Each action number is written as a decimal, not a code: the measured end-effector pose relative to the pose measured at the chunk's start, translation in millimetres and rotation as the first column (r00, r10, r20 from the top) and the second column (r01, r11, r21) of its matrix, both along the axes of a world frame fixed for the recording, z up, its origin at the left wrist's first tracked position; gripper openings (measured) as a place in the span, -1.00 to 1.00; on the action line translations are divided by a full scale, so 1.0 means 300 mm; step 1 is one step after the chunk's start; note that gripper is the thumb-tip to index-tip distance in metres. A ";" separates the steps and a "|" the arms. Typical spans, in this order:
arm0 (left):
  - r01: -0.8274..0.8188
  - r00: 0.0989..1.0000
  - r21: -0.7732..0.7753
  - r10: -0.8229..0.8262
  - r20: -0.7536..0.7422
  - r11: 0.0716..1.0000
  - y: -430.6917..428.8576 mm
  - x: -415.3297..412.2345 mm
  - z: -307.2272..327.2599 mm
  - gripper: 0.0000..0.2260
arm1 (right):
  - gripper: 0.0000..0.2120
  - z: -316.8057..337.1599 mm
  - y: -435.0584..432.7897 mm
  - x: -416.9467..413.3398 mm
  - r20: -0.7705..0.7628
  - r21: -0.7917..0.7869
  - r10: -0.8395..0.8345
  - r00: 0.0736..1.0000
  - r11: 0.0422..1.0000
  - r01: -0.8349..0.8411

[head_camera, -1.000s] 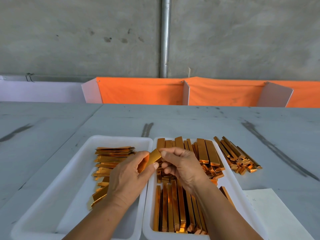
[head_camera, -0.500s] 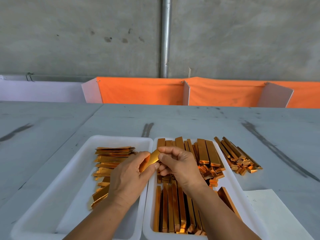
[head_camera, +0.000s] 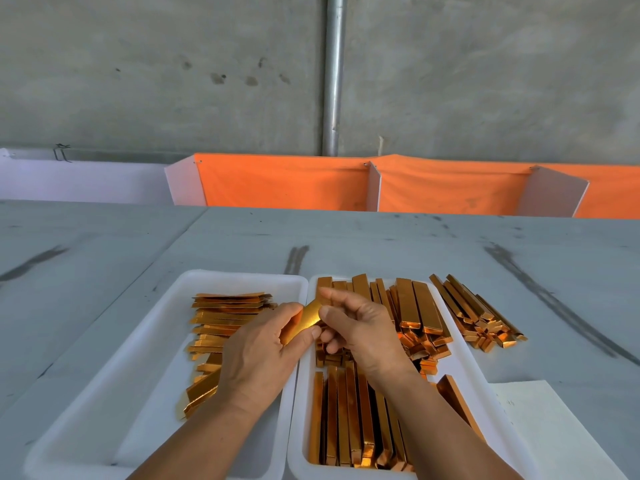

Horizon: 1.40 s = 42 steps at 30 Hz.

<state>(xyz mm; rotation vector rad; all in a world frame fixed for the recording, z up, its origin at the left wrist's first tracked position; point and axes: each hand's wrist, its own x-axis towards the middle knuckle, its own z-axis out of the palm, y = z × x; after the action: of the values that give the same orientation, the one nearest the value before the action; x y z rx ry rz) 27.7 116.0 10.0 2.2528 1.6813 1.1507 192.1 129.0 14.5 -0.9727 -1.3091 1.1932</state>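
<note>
Work in hand: one gold card strip (head_camera: 310, 315) is held in the air between both hands, above the seam where the two white trays meet.

Left hand (head_camera: 259, 355): thumb and forefinger pinch the strip's lower end, with the palm turned inward. This appears to anchor the piece while the other hand works it.

Right hand (head_camera: 360, 327): curled fingertips pinch the upper end. The grip looks suited to bending or creasing the card along its length, though the fold line itself is hidden behind the fingers.

Left tray (head_camera: 104, 427): holds a stack of flat blanks (head_camera: 225, 317) lying crosswise, close under the left hand. I judge this to be the supply, placed for a short reach.

Right tray (head_camera: 474, 372): holds folded boxes (head_camera: 415, 306) at its far end and a neater row of them lengthwise at its near end (head_camera: 346, 427). It appears to be the receiving tray, set on the side of the working hand.

A loose pile (head_camera: 478, 313) of similar folded pieces lies on the table (head_camera: 381, 244) just beside the right tray, probably overflow. A white sheet (head_camera: 554, 427) lies at the near right.

Background: an orange cloth (head_camera: 284, 181) hangs along the far edge of the table, with a pipe (head_camera: 334, 74) running up the concrete wall behind it.

Assessment: forming of this strip is under way and not finished. The strip is held over the trays so that a dropped piece would land in one of them.
</note>
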 end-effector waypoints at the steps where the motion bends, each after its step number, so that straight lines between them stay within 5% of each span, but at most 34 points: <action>1: 0.001 1.000 -0.002 -0.002 -0.009 1.000 0.000 -0.001 0.000 -0.68 | -0.78 0.000 -0.001 0.001 0.016 0.004 0.000 1.000 1.000 0.000; 18: 0.004 0.999 -0.012 -0.004 0.035 1.000 -0.002 0.009 0.000 -0.67 | -0.80 -0.004 0.009 -0.006 0.048 -0.007 0.006 0.999 1.000 -0.005; 23: 0.021 0.995 -0.066 -0.014 0.103 0.998 -0.010 0.018 0.004 -0.54 | -0.83 0.006 0.010 -0.001 0.020 -0.022 -0.058 0.998 0.998 0.059; 29: 0.064 0.992 -0.033 -0.060 0.108 0.997 -0.013 0.015 0.002 -0.68 | -0.82 0.025 -0.002 -0.002 0.002 -0.021 -0.109 0.994 0.994 0.109; 35: 0.065 0.952 -0.011 -0.058 0.302 0.998 -0.011 -0.001 0.007 -0.47 | -0.77 0.047 -0.015 0.009 -0.041 -0.107 -0.204 0.978 0.974 0.199; 42: -0.031 0.910 -0.039 0.044 0.413 0.999 0.006 -0.015 0.009 -0.71 | -0.83 0.081 -0.029 0.001 0.469 -0.208 -0.086 0.879 0.957 0.204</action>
<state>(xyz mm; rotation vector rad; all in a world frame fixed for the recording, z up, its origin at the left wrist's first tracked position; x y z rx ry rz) 23.1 117.8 12.7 1.7942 1.5588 1.4713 192.3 120.3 38.8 -1.5859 -1.4323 1.0642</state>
